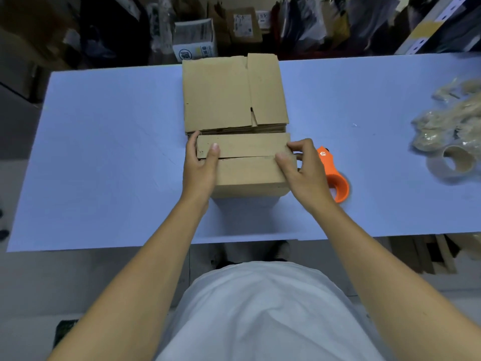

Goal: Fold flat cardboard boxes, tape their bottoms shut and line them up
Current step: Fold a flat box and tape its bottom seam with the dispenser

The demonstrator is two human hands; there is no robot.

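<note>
Both forearms reach forward — I see my left hand [200, 162] and right hand [299, 168] clamped on the box [247, 165], thumbs pressing its flaps, mid-table [104, 152], before the flat stack [231, 92].

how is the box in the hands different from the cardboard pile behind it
The box is folded up into shape, with its flaps closed along a seam; the cardboard pile lies flat and unfolded. The left hand and right hand both hold the box; nothing touches the pile. The box sits nearer the person, the pile toward the far edge of the table. Both are plain brown cardboard.
</note>
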